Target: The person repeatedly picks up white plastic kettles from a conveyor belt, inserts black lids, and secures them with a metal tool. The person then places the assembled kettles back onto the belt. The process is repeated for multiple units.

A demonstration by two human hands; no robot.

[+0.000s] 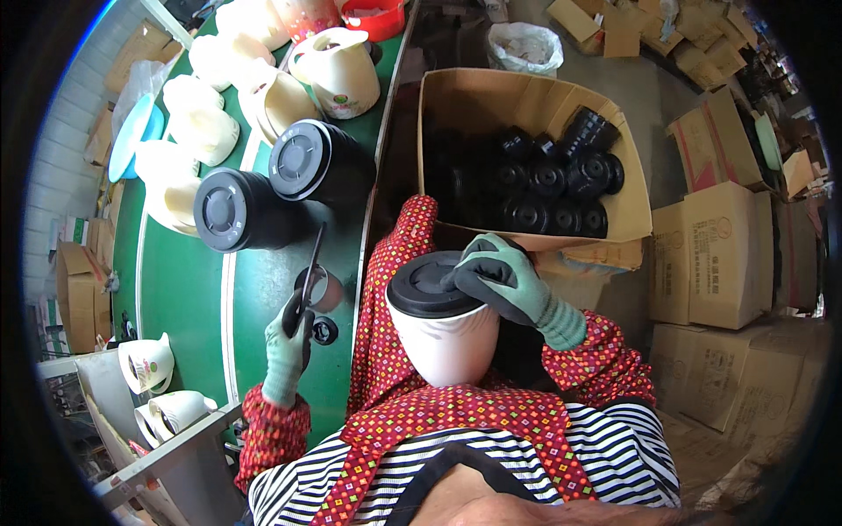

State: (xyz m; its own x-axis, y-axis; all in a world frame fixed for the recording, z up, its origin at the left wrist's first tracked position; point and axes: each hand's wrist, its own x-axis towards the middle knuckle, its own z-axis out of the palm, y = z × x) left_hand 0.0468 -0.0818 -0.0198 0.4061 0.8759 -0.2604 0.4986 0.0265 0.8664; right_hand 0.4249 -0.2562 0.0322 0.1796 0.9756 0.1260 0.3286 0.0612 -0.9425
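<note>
A white jug body [449, 347] rests in my lap, with a round black base [431, 286] on its upper end. My right hand [509, 279], in a green and dark grey work glove, closes its fingers on the edge and top of that black base. Over the green bench, my gloved left hand [289, 337] is wrapped round a thin dark stick-like tool [314, 254] that points away from me. Beside it on the bench stand a small cup [325, 291] and a small black ring-shaped part [324, 330].
Two dark jugs [254, 210] lie on the green bench [189, 307], with several cream jugs [344, 74] and a red basin [375, 22] beyond. A cardboard box [636, 206] of black parts stands ahead. Stacked cartons [702, 254] line the right; white jugs [147, 361] sit at the left.
</note>
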